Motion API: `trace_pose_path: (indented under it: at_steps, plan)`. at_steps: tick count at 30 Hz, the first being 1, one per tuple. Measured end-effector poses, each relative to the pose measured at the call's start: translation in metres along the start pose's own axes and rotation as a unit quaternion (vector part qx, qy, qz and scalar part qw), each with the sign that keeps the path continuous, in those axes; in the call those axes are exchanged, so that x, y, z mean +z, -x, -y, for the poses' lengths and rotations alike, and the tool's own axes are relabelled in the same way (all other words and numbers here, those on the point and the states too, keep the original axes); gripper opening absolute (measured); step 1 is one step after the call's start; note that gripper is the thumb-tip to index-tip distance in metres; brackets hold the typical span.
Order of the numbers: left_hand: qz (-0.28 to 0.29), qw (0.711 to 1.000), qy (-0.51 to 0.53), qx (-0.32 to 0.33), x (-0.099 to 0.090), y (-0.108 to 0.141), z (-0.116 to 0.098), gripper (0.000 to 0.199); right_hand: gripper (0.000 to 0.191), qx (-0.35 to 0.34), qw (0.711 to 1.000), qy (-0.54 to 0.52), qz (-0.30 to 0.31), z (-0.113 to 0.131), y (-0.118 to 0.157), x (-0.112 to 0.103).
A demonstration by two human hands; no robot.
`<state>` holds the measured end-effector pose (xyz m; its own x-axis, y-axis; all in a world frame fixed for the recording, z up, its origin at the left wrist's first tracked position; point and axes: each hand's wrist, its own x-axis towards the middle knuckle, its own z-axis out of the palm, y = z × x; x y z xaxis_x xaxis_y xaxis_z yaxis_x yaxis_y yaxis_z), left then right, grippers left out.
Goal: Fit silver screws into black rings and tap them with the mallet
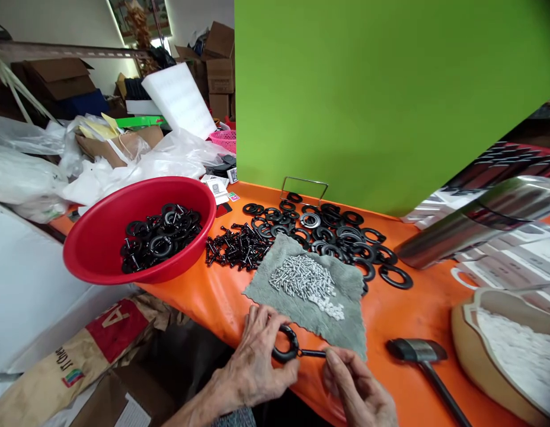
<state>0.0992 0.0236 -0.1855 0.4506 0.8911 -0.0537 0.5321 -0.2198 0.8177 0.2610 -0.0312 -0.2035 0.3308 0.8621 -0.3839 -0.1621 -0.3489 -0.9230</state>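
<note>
My left hand (257,356) grips a black ring (291,344) between thumb and fingers at the table's front edge. My right hand (357,385) pinches the far end of a thin black rod (313,353), whose looped end meets the ring's right side. Just beyond lies a grey-green cloth (350,332) with a heap of small silver pins (301,276) and some small white pieces (328,308). Behind the cloth are many loose black rings (395,276), and to its left a pile of black rods (239,246).
A red basin (97,255) of black parts stands left on the orange table (199,302). To the right are a mallet (417,350), a tan bowl (470,356) of white material and a metal flask (461,228). A green panel (368,95) rises behind.
</note>
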Motion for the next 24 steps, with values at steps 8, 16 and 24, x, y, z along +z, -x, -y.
trace_pose_path:
  at_steps: [8, 16, 24]
  plan:
    - [0.055, 0.978, 0.190, -0.068, -0.018, -0.014, -0.004, 0.016, 0.037, -0.113, 0.978, 0.130, 0.114, 0.019, -0.024, 0.014]
    - [0.045, 0.998, -0.036, 0.020, -0.010, -0.010, 0.014, 0.011, 0.015, -0.344, 0.864, 0.312, 0.194, 0.005, -0.048, -0.005]
    - [0.024, 0.998, -0.054, 0.016, 0.003, -0.004, 0.022, 0.010, 0.028, -0.370, 0.845, 0.347, 0.170, -0.016, -0.048, -0.004]
